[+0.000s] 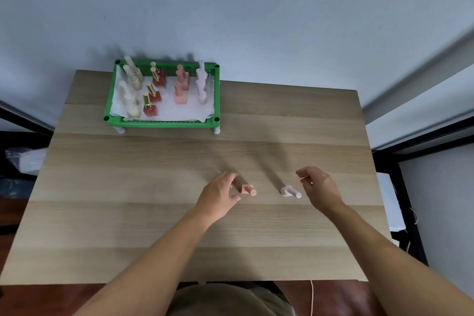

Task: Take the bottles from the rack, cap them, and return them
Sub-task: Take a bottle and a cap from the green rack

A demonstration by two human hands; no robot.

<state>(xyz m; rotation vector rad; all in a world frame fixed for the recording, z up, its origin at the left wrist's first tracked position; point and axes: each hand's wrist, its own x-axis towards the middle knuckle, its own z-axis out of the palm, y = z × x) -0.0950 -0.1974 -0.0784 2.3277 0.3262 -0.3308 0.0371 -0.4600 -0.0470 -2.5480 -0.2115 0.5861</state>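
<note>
A green rack (164, 124) lined with white paper stands at the table's far left and holds several capped bottles in cream, red, pink and lilac rows. On the table's middle stand a pink bottle (248, 189) and a pale lilac bottle (289, 191), both with caps on. My left hand (220, 195) hovers just left of the pink bottle, fingers spread, holding nothing. Just right of the lilac bottle is my right hand (318, 186), fingers loosely curled and apart, not touching the bottle.
The wooden table (128, 213) runs wide around the two bottles. A grey wall rises behind the rack. Dark metal frames stand at both sides, and a white cord hangs at the near edge.
</note>
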